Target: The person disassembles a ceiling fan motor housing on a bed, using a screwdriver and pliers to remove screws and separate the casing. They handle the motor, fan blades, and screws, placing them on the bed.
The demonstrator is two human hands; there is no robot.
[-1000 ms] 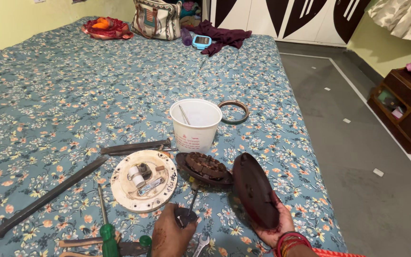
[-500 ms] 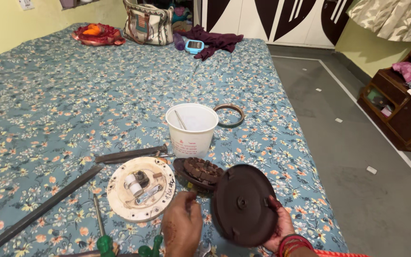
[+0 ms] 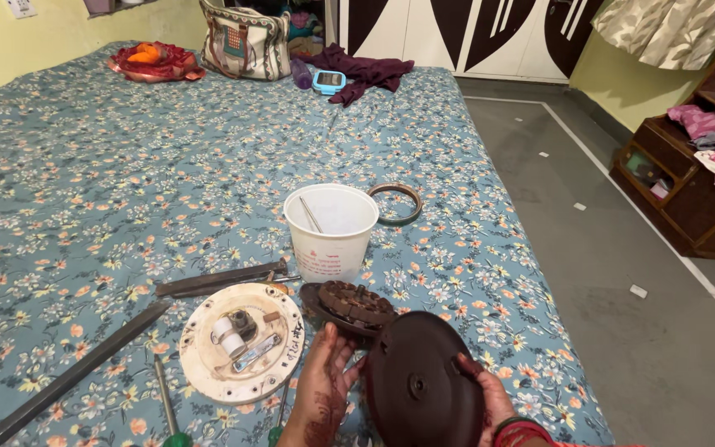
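Observation:
A round dark brown cover (image 3: pixel 424 382) is held upright between both hands near the bottom edge of the head view. My left hand (image 3: pixel 324 385) grips its left rim, my right hand (image 3: pixel 487 396) its right rim. Just behind it lies a dark brown motor part (image 3: pixel 351 303) with a ring of windings on the flowered bedsheet (image 3: pixel 126 182). To the left lies a white round plate (image 3: pixel 242 341) carrying a small cylinder and a metal clip.
A white plastic bucket (image 3: pixel 330 229) with a rod inside stands behind the parts, a brown ring (image 3: pixel 396 203) beside it. Dark metal bars (image 3: pixel 217 280) and green-handled screwdrivers (image 3: pixel 171 414) lie at left. A bag (image 3: pixel 246 41) and clothes sit at the far end; the floor is right.
The cover has been turned from edge-on to face me, and my left hand has come up from the bedsheet to grip its left rim. The view has tilted slightly down.

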